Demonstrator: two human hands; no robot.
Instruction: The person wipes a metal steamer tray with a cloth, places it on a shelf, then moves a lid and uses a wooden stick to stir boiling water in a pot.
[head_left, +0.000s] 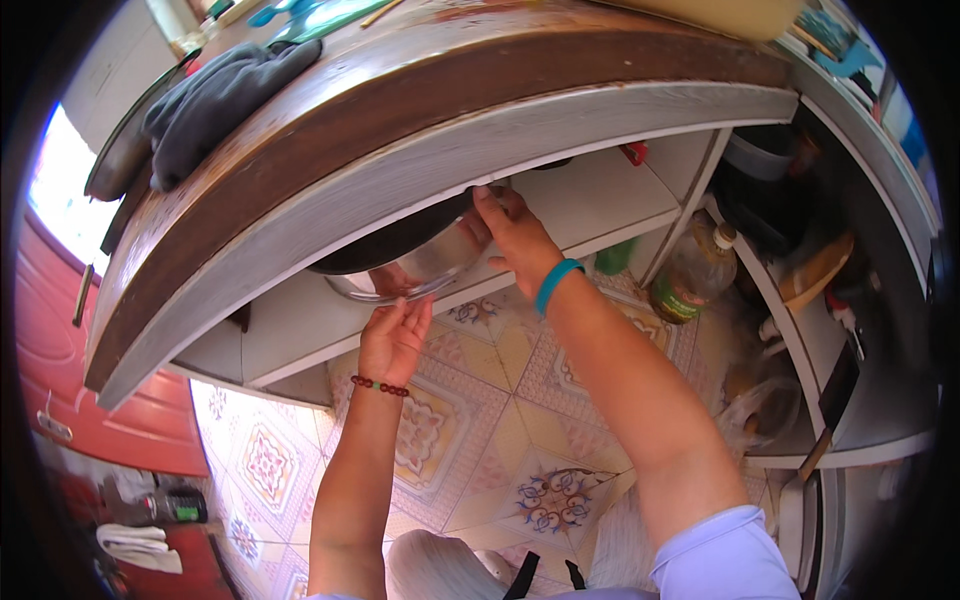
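A shiny metal pot (420, 266) with a dark interior sits partly inside the open cabinet, at the shelf (600, 196) below the countertop. My right hand (520, 232) grips its right side, thumb at the rim. Under the pot's near lower edge, the fingertips of my left hand (396, 341) touch or support the metal. The front panel of the cabinet (420, 142) hides the far part of the pot. I cannot tell whether the pot still rests on the shelf.
A grey cloth (232, 105) hangs over the wooden counter edge (450, 67). On the right, a large plastic bottle (694, 274) stands on the tiled floor (480, 420) beside an open side cabinet (817, 360). A red door (112, 360) is at left. Something red (634, 153) pokes out on the shelf.
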